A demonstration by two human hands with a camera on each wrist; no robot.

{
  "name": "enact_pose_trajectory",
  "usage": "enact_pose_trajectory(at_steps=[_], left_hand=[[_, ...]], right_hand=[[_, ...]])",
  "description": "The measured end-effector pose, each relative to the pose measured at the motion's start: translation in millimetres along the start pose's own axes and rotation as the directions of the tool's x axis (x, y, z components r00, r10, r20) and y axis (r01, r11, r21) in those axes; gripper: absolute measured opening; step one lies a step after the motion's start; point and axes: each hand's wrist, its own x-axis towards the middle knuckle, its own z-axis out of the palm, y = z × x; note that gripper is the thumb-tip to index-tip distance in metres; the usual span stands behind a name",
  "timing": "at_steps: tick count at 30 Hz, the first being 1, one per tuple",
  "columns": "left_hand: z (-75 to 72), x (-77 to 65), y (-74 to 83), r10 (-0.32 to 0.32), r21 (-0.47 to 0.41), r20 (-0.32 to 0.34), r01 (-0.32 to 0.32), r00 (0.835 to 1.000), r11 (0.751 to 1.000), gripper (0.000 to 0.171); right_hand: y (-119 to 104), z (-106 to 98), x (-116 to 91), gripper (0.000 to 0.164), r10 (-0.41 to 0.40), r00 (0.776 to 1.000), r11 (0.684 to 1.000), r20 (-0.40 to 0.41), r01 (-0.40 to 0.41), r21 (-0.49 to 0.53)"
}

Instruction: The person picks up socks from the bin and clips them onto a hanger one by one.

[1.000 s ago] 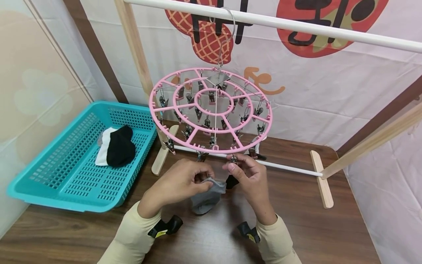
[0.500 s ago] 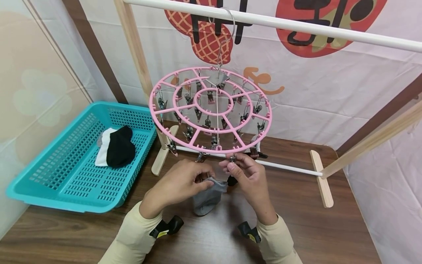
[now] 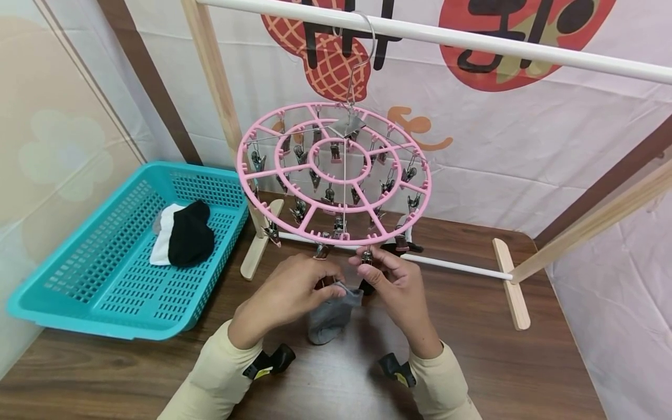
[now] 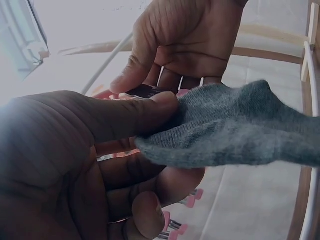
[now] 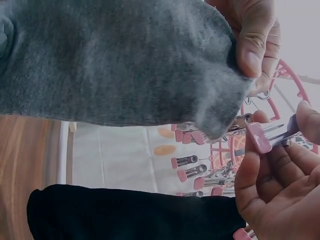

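Note:
In the head view, my left hand (image 3: pixel 291 294) pinches a grey sock (image 3: pixel 329 322) by its edge between thumb and fingers, and the rest of the sock hangs down. To its right, my right hand (image 3: pixel 399 289) pinches a metal clip (image 3: pixel 367 256) hanging from the front rim of a pink round clip hanger (image 3: pixel 343 241). The right wrist view shows the clip's pink tip (image 5: pixel 260 137) just beside the sock's edge, apart from it. Below the grey sock in that view lies a black sock (image 5: pixel 135 215), with a pink clip tip at its end.
A teal basket (image 3: pixel 100 329) at the left holds a white sock (image 3: pixel 161 245) and a black sock (image 3: pixel 191 233), with a bit of grey behind. The hanger hooks onto a white rail (image 3: pixel 446 32) of a wooden-legged rack. Several clips dangle around the hands.
Both hands have drawn slightly closer together; the right hand has pulled the clip a little left and down. The hanger has swayed slightly. Both grips stay the same.

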Motion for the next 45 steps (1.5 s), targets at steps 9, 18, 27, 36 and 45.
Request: enact_pose_trajectory(at_steps=[9,18,27,36,45], left_hand=[[2.5,-0.5,1.8,-0.024,0.014,0.024,0.023,0.999,1.000,0.008],[3.9,-3.3,3.8,-0.055,0.066,0.003,0.054,0.998,0.996,0.012],[7.6,-2.3,3.3,-0.079,0.105,0.020,0.076,0.997,0.992,0.013],[7.3,0.8,4.4,-0.049,0.080,-0.013,0.050,0.999,0.996,0.012],[6.6,3.5,6.8,-0.047,0.078,-0.094,0.054,0.995,0.996,0.013]], right_hand=[[-1,1,-3,0.025,-0.040,0.999,0.998,-0.009,0.040,-0.052],[3,2,-7,0.025,-0.082,0.996,0.994,-0.032,0.080,-0.070],[5,3,-8,0.016,-0.122,0.989,0.992,-0.089,0.118,-0.048],[9,10,-1,0.029,-0.126,0.972,0.991,-0.199,0.134,0.030],[5,24,7,0.037,-0.094,0.938,0.986,-0.334,0.133,0.096]])
